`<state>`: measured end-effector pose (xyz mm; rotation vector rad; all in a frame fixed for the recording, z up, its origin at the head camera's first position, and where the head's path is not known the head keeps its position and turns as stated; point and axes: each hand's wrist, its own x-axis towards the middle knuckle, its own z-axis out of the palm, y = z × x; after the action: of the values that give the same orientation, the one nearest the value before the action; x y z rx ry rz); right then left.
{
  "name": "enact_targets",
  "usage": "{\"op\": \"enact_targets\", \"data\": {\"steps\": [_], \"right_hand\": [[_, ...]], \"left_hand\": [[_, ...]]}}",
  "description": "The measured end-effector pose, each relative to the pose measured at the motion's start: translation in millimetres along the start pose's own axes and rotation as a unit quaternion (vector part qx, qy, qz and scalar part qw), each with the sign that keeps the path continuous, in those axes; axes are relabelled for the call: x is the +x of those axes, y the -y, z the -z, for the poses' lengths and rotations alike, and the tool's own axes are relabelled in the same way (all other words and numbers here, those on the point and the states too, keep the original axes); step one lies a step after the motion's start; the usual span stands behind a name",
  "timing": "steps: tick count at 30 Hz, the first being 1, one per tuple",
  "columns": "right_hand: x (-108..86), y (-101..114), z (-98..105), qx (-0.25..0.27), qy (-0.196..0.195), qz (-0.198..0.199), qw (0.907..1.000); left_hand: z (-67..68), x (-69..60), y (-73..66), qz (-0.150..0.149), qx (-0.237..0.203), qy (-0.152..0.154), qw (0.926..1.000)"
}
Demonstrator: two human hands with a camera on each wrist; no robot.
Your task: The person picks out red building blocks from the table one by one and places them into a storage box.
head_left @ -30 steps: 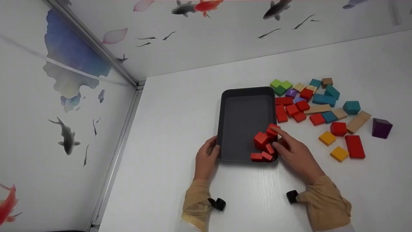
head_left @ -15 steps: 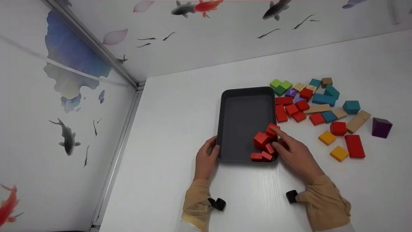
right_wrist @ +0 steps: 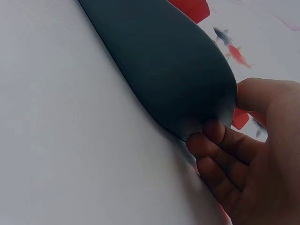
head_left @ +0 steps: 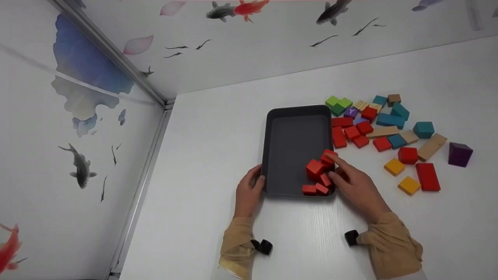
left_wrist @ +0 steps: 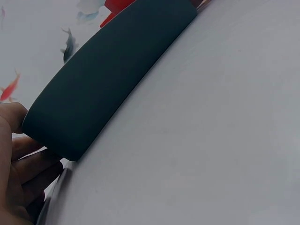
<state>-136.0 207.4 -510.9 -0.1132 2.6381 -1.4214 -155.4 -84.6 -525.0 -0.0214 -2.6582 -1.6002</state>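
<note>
Practically nothing has changed over the last second: both hands and every block match the moment before, so the handling seems to be at a hold. A dark grey tray [head_left: 295, 147] lies between the hands on a white surface [head_left: 202, 155]. The left hand [head_left: 249, 193] grips the tray's near left side; the right hand [head_left: 360, 188] grasps its near right side, the index finger reaching over the rim to a red block [head_left: 329, 155]. Whether that finger presses the block or only rests against it is hard to tell. More red blocks [head_left: 315, 169] sit in the tray just beside the right hand. Beyond that hand and to its right, loose blocks [head_left: 428, 177] in many colours are scattered.

The head view shows the tray's inside, while the wrist views show its outer walls instead: on each side, fingers [right_wrist: 201, 144] lie against the outside, a part mostly hidden from above.
</note>
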Motion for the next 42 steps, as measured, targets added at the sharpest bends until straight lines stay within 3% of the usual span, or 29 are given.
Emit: {"op": "enact_targets", "data": {"steps": [7, 27, 36, 42], "right_hand": [[-0.8, 0.7, -0.7, 0.012, 0.003, -0.025, 0.9996], [-1.1, -0.2, -0.8, 0.001, -0.004, -0.006, 1.0], [-1.0, 2.2, -2.6, 0.0, -0.009, 0.016, 0.9998], [0.3, 5.8, -5.6, -0.034, -0.03, 0.024, 0.9987]], "left_hand": [[0.4, -1.0, -0.6, 0.002, -0.009, 0.004, 0.9999], [1.7, -0.6, -2.3, 0.008, -0.001, 0.011, 0.9999], [9.9, -11.6, -37.1, 0.015, -0.001, 0.011, 0.9998], [9.9, -12.9, -38.5, 0.007, -0.019, 0.015, 0.9997]]}}
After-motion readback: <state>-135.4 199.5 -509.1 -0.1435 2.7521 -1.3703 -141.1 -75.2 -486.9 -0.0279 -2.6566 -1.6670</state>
